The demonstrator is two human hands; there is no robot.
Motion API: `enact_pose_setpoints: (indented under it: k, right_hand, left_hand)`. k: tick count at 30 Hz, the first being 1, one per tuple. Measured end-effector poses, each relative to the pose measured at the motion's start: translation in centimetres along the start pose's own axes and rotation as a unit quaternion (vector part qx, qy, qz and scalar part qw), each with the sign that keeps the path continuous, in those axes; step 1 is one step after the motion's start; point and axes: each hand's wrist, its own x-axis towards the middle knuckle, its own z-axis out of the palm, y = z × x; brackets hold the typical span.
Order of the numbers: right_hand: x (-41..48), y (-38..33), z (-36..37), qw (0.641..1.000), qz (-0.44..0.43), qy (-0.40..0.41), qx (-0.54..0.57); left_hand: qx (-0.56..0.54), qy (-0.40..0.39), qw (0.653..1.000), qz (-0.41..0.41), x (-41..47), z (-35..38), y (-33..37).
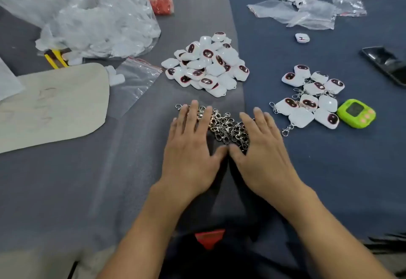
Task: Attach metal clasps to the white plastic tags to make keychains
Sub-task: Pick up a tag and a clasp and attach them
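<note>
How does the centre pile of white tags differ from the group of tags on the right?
The centre pile is heaped; the right group lies spread flat. Right group tags carry metal clasps; none show on the centre pile. Both are white tags with dark red marks.

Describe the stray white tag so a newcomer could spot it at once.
Start on the dark blue cloth on the right. Between the crumpled clear bags at its far end and the cluster of clasped tags nearer the person lies the lone white tag. It touches nothing and shows a thin red mark, not a dark oval.
</note>
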Motion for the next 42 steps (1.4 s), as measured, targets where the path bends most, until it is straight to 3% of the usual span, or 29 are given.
enact_pose_setpoints:
  k: [3,7,12,14,21,26,28,30,32,35,38,42]
  right_hand:
    - [3.1,-0.2,1.5,0.997,-0.003,-0.045,-0.068]
    - [6.6,-1.0,2.9,0.994,-0.04,-0.067,-0.077]
    - [10.4,-2.5,3.8,0.997,-0.031,0.036,0.055]
    - [12.0,-2.9,4.1,0.995,-0.031,0.041,0.086]
    - [19.0,-3.5,5.7,0.998,-0.058,0.028,0.004]
    - [22.6,-3.2,5.7,0.994,-0.108,-0.003,0.021]
    - [22.7,-3.3,5.1,0.99,-0.113,0.004,0.082]
    - [22.0,-3.2,4.6,0.981,-0.108,0.064,0.146]
    - [20.3,-2.6,4.2,0.982,-0.062,0.12,0.13]
    - [16.7,-1.0,4.1,0.995,-0.003,0.078,0.067]
    - [14.6,0.1,3.9,0.997,-0.049,0.033,0.057]
    - [15.1,0.2,2.6,0.99,-0.059,0.027,0.127]
  left_hand:
    - [0.023,-0.051,0.998,-0.035,2.8,0.6,-1.1]
    - [0.044,-0.102,0.993,-0.036,5.8,1.0,-2.5]
    - [-0.024,-0.042,0.995,-0.089,8.1,1.6,-2.0]
    - [-0.049,-0.022,0.993,-0.109,9.3,1.9,-1.8]
    - [-0.023,-0.032,0.993,-0.116,14.6,2.3,-4.2]
    - [-0.022,-0.038,0.994,-0.098,17.5,2.7,-6.1]
    - [-0.055,-0.014,0.994,-0.094,17.6,2.5,-6.2]
    - [-0.113,0.039,0.987,-0.111,16.9,1.7,-5.9]
    - [-0.129,0.077,0.982,-0.114,15.7,1.1,-5.7]
    - [-0.089,0.062,0.991,-0.073,13.7,0.8,-5.3]
    - [-0.104,0.069,0.992,-0.023,13.1,1.0,-4.9]
    - [-0.142,0.06,0.987,-0.042,14.1,0.8,-4.9]
